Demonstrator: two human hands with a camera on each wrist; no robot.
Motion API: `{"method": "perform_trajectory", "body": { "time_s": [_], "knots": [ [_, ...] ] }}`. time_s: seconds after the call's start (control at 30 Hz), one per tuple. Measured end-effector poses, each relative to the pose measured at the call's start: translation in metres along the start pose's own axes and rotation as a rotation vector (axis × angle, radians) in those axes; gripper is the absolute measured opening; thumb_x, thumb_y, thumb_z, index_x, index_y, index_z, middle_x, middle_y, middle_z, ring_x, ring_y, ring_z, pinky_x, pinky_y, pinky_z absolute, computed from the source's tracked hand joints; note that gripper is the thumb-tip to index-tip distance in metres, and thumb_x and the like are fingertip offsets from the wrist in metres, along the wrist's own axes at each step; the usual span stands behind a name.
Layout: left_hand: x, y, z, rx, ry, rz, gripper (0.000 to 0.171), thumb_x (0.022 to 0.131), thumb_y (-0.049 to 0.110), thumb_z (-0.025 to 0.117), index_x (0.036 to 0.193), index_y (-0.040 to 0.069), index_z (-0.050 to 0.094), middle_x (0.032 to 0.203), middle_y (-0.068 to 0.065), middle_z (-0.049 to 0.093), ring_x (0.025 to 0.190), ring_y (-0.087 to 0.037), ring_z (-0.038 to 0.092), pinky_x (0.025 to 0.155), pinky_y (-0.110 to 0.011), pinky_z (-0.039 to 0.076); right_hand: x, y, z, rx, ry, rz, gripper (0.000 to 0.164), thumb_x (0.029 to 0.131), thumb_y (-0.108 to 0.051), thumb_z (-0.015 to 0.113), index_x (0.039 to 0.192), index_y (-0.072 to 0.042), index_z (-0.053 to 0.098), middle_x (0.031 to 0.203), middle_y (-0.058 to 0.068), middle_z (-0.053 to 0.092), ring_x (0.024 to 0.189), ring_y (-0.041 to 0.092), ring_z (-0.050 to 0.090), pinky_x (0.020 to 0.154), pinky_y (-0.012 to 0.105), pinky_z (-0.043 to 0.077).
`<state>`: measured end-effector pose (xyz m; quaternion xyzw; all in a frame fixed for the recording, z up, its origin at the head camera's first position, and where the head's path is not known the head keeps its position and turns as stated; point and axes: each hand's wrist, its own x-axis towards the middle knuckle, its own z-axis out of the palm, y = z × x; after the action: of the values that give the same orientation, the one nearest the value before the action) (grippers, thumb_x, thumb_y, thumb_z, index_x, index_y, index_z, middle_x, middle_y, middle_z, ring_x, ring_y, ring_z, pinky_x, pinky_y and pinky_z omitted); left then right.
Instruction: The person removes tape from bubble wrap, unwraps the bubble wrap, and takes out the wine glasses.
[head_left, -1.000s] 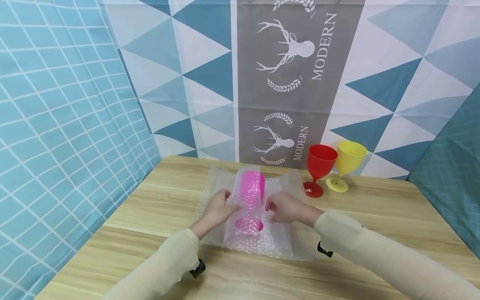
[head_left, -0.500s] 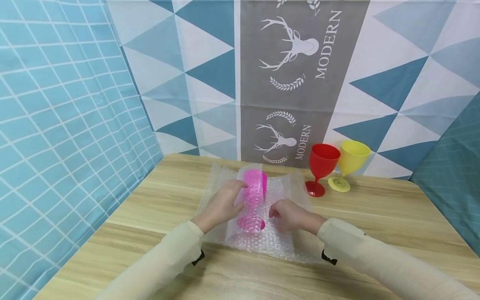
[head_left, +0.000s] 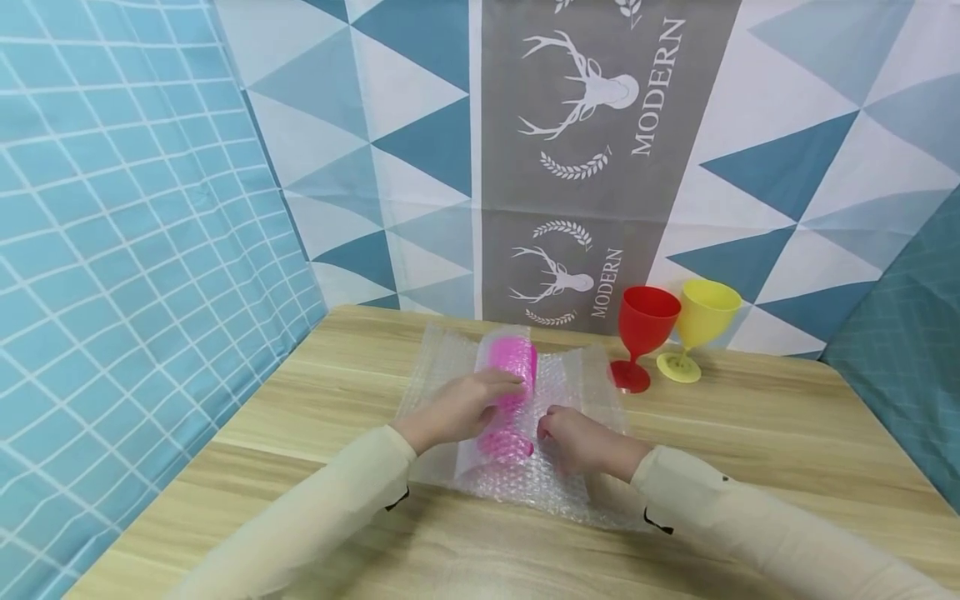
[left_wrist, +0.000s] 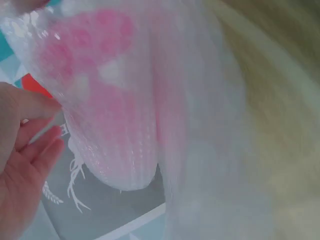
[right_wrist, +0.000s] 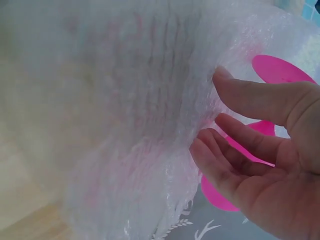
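A pink goblet (head_left: 513,352) lies on its side, bowl away from me, on bubble wrap (head_left: 551,493); a fold of the wrap covers most of it. My left hand (head_left: 461,408) lies across the wrapped goblet from the left, fingers extended over it near the bowl's lower part. In the left wrist view, the fingers (left_wrist: 37,142) bend gently beside the covered pink shape. My right hand (head_left: 583,437) is bent at the goblet's right side. Its fingertips (right_wrist: 197,145) touch the wrap, thumb apart from the fingers, with bare pink parts of the goblet (right_wrist: 217,195) showing behind.
A red goblet (head_left: 647,321) stands upright at the back right, its foot beside the wrap's right edge. Just right of it stands a yellow goblet (head_left: 705,321). Patterned cloth (head_left: 570,192) hangs behind the wooden table (head_left: 337,367).
My left hand has moved from the goblet's left side rightward over it, fingers stretching across the wrap. My right hand stays near the same spot, slightly lower.
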<state>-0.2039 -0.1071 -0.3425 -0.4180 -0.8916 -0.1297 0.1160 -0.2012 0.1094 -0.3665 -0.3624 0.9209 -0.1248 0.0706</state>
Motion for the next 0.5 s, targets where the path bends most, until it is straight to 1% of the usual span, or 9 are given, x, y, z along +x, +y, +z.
{"method": "perform_trajectory", "body": {
  "time_s": [0.1, 0.2, 0.3, 0.43, 0.5],
  "knots": [
    [0.003, 0.001, -0.002, 0.013, -0.092, 0.029, 0.045, 0.088, -0.005, 0.057, 0.130, 0.009, 0.059, 0.136, -0.007, 0.059, 0.130, -0.023, 0.054, 0.109, -0.033, 0.046, 0.000, 0.001, 0.001, -0.001, 0.011, -0.010, 0.034, 0.062, 0.007, 0.081, 0.093, 0.000, 0.068, 0.088, 0.011, 0.066, 0.084, 0.023, 0.063, 0.080, 0.036, 0.057],
    [0.005, 0.003, -0.002, 0.053, -0.167, 0.054, 0.048, 0.088, -0.005, 0.054, 0.133, 0.010, 0.056, 0.138, -0.006, 0.058, 0.132, -0.022, 0.051, 0.110, -0.033, 0.044, 0.001, 0.002, 0.003, -0.004, 0.015, -0.009, 0.033, 0.062, 0.006, 0.082, 0.091, 0.000, 0.069, 0.086, 0.010, 0.068, 0.082, 0.023, 0.064, 0.078, 0.035, 0.058],
    [0.007, 0.006, -0.002, 0.151, -0.225, 0.086, 0.053, 0.087, -0.004, 0.056, 0.137, 0.013, 0.053, 0.142, -0.004, 0.054, 0.135, -0.019, 0.049, 0.111, -0.031, 0.043, 0.001, 0.002, 0.003, -0.006, 0.019, -0.002, 0.033, 0.060, 0.004, 0.084, 0.089, -0.001, 0.069, 0.084, 0.009, 0.067, 0.080, 0.020, 0.063, 0.077, 0.033, 0.057],
    [0.010, 0.008, -0.004, 0.308, -0.281, 0.143, 0.055, 0.088, 0.001, 0.058, 0.141, 0.014, 0.048, 0.146, -0.002, 0.050, 0.139, -0.017, 0.043, 0.114, -0.030, 0.039, 0.002, 0.003, 0.002, -0.026, 0.052, -0.031, 0.034, 0.057, 0.006, 0.085, 0.086, -0.001, 0.068, 0.081, 0.008, 0.066, 0.075, 0.017, 0.061, 0.073, 0.030, 0.056],
    [0.012, 0.010, -0.006, 0.336, -0.290, 0.159, 0.052, 0.090, 0.005, 0.058, 0.141, 0.013, 0.048, 0.146, -0.002, 0.050, 0.139, -0.018, 0.043, 0.115, -0.031, 0.038, 0.001, 0.004, 0.002, -0.037, 0.070, -0.050, 0.035, 0.055, 0.006, 0.084, 0.085, -0.001, 0.068, 0.079, 0.008, 0.066, 0.073, 0.016, 0.060, 0.071, 0.028, 0.056]
  ]
}}
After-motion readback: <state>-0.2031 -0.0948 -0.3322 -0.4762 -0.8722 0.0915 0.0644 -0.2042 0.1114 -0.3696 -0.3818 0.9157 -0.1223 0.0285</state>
